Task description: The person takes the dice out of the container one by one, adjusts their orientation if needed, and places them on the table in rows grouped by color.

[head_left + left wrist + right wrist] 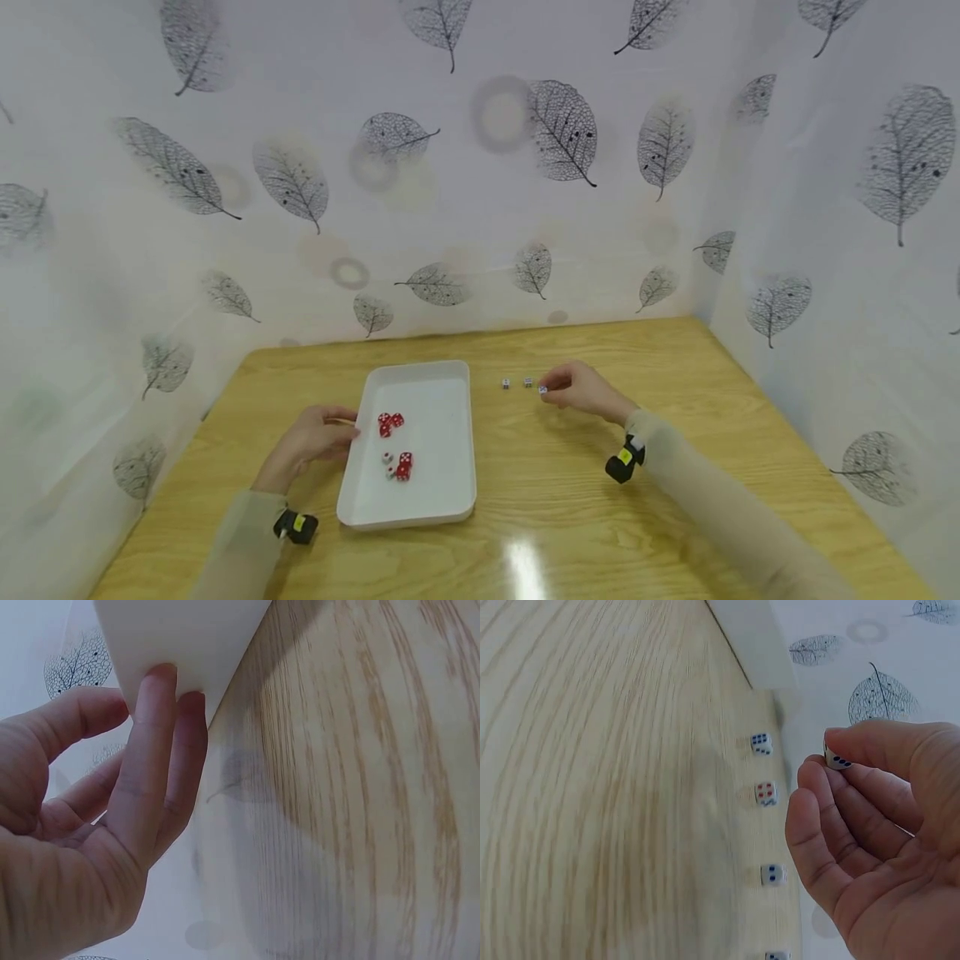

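Note:
My right hand (588,392) pinches a white die (837,758) between thumb and fingertips, beyond the tray's right side. Spotted white dice line the table, among them one with a blue six (762,744), one with red spots (766,793) and one with a blue two (773,874). On the left, my left hand (315,437) holds the white tray (442,417) by its side, thumb at the rim and fingertips against the outer wall. Inside the tray lie several red dice (405,459) and small white dice (387,457).
The wooden table (555,500) carries the tray and dice. A pale curtain (465,192) printed with dark leaves hangs behind it and along both sides. Dark devices are strapped to the left wrist (296,527) and right wrist (624,461).

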Demonstrator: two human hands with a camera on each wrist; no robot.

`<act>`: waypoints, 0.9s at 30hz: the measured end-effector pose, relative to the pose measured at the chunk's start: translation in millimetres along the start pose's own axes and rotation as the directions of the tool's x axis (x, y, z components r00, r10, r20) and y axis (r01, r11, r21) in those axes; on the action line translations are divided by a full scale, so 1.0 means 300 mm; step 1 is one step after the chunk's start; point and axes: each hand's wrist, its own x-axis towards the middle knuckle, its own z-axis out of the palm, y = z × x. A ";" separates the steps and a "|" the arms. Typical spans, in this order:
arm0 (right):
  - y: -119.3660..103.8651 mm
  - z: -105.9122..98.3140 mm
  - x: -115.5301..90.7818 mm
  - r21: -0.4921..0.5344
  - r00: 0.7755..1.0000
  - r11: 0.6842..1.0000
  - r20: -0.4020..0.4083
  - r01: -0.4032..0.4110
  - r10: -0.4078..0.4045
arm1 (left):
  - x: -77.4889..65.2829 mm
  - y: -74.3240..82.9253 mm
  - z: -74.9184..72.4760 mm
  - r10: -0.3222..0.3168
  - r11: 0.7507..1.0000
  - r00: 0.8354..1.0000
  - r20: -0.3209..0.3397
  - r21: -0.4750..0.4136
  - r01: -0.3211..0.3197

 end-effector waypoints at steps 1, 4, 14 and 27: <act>0.007 -0.007 -0.005 -0.004 1.000 1.000 -0.005 -0.012 0.012 | 0.001 0.000 0.000 -0.001 1.000 1.000 0.001 0.000 0.001; 0.029 -0.031 -0.019 -0.017 0.999 0.999 -0.023 -0.030 0.030 | 0.001 0.001 0.002 0.002 1.000 1.000 0.004 -0.004 -0.002; 0.121 -0.103 -0.048 -0.045 0.997 0.998 -0.056 -0.052 0.050 | -0.008 0.003 0.000 0.000 1.000 1.000 -0.003 0.000 0.000; 0.203 -0.188 -0.065 0.008 0.994 0.997 -0.073 -0.076 0.077 | 0.007 -0.006 0.000 -0.002 1.000 1.000 -0.010 -0.018 0.002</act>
